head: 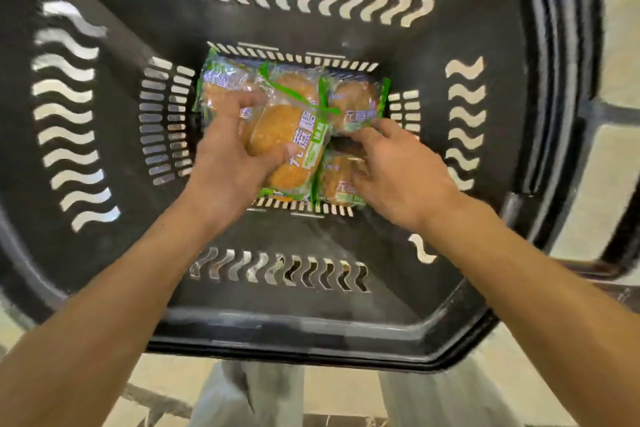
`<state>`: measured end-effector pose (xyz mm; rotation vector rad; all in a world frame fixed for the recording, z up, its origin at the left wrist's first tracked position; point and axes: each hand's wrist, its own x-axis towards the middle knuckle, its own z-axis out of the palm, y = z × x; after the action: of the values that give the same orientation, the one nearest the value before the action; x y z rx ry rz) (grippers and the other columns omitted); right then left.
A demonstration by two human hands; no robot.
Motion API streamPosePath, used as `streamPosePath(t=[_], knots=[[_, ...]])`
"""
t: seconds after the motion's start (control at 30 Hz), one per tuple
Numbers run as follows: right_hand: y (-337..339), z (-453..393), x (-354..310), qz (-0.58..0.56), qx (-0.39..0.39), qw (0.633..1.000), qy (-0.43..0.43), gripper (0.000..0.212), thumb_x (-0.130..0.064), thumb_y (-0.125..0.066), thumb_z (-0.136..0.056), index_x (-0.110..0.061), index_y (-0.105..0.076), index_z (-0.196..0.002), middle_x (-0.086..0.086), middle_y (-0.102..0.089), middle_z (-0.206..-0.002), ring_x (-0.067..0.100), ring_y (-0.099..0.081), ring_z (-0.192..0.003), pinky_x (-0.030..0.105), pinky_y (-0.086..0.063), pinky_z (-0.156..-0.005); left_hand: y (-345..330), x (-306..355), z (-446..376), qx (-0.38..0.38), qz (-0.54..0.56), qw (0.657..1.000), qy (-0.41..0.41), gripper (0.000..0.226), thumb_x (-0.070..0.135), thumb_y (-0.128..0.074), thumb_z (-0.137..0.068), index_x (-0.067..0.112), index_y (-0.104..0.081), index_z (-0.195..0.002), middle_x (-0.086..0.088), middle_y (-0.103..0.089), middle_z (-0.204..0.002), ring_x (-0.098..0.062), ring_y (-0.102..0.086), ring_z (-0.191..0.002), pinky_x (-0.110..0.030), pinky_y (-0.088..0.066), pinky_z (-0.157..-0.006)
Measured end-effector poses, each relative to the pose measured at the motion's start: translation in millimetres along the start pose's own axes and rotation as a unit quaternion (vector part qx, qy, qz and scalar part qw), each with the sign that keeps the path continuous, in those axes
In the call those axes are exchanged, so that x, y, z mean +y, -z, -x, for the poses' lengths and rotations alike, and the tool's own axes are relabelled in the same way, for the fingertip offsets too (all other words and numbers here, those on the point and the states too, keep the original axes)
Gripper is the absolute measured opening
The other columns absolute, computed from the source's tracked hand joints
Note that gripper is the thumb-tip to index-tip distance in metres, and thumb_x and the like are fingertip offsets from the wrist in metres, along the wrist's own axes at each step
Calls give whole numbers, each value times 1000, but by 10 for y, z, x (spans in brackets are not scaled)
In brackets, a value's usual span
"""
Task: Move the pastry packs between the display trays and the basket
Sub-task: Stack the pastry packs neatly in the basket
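I look down into a deep black plastic basket (287,329). Several clear, green-edged pastry packs with golden buns lie on its bottom. My left hand (225,152) is shut on the middle pastry pack (287,135), thumb across its front. My right hand (398,170) reaches in from the right. Its fingertips pinch the lower edge of the far right pack (353,100), and it hovers over the near right pack (337,180), partly hiding it. Another pack (221,78) lies at the far left, half under my left hand.
The basket walls have wavy slots on all sides and rise high around both forearms. Pale floor tiles (602,163) show to the right of the rim, and grey trouser legs (249,399) below the near rim. No display trays are in view.
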<state>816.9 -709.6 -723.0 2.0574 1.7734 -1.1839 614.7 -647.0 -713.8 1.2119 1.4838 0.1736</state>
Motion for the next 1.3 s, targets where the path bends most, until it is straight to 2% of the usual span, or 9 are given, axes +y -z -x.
streamPosePath(t=[0.13, 0.23, 0.3, 0.43, 0.6, 0.73, 0.83, 1.0, 1.3], knots=[[642, 639, 123, -52, 224, 970, 82, 36, -16, -57, -91, -10, -61, -127, 10, -57, -127, 32, -57, -114, 43, -54, -87, -291, 224, -134, -38, -40, 998, -29, 57, 22, -85, -79, 43, -48, -116, 25, -67, -101, -4, -68, -91, -38, -60, -78], [874, 814, 349, -40, 353, 929, 102, 43, -2, -62, -83, -2, -65, -126, 20, -57, -129, 35, -48, -120, 39, -43, -99, -628, 299, -382, -47, -101, 993, -47, 61, 46, -82, -64, 57, -47, -114, 8, -71, -103, -27, -69, -94, -48, -57, -87], [928, 778, 467, -11, 388, 916, 100, 48, -2, -65, -82, 2, -62, -130, 28, -53, -135, 37, -40, -126, 47, -39, -106, -851, 314, -525, -72, -169, 982, -44, 66, 42, -84, -71, 55, -44, -122, -2, -70, -109, -31, -66, -100, -47, -54, -92], [812, 605, 720, 9, 365, 928, 74, 61, -8, -66, -87, 4, -48, -144, 32, -41, -148, 39, -32, -137, 51, -34, -115, -1201, 377, -719, -112, -247, 962, -27, 56, 31, -81, -83, 38, -46, -126, 3, -69, -110, -25, -66, -101, -44, -54, -92], [682, 526, 845, 3, 388, 916, 99, 62, -9, -63, -87, 9, -45, -144, 30, -43, -148, 36, -31, -140, 44, -31, -119, -1321, 349, -980, -131, -394, 910, -16, 52, 24, -69, -93, 16, -45, -140, -15, -58, -128, -35, -55, -116, -42, -47, -99], [678, 524, 867, -2, 393, 914, 100, 62, -11, -61, -88, 6, -46, -145, 26, -44, -149, 33, -30, -140, 44, -41, -110, -1365, 352, -1140, -104, -578, 808, -57, 68, 24, -66, -94, 20, -32, -154, -14, -34, -155, -35, -32, -141, -42, -27, -115], [665, 529, 862, -14, 392, 915, 93, 63, -12, -61, -87, 3, -46, -146, 23, -44, -150, 31, -30, -140, 41, -42, -106, -1448, 226, -1092, -83, -637, 760, -93, 81, 36, -64, -93, 14, -21, -157, -16, -32, -152, -35, -31, -138, -46, -26, -117], [652, 522, 864, -9, 391, 916, 91, 63, -12, -60, -88, 1, -46, -147, 21, -43, -151, 31, -31, -142, 39, -42, -105, -1633, -205, -975, -79, -620, 775, -95, 112, 69, -50, -91, 7, 15, -158, -20, -12, -165, -37, -14, -151, -51, -3, -124], [633, 511, 887, -11, 399, 912, 92, 62, -10, -62, -86, 1, -47, -146, 21, -43, -151, 32, -32, -141, 39, -44, -101, -1649, -313, -1297, -97, -646, 741, -157, 114, 27, -79, -85, 18, 7, -159, -9, -7, -169, -34, -7, -155, -44, -1, -124]])
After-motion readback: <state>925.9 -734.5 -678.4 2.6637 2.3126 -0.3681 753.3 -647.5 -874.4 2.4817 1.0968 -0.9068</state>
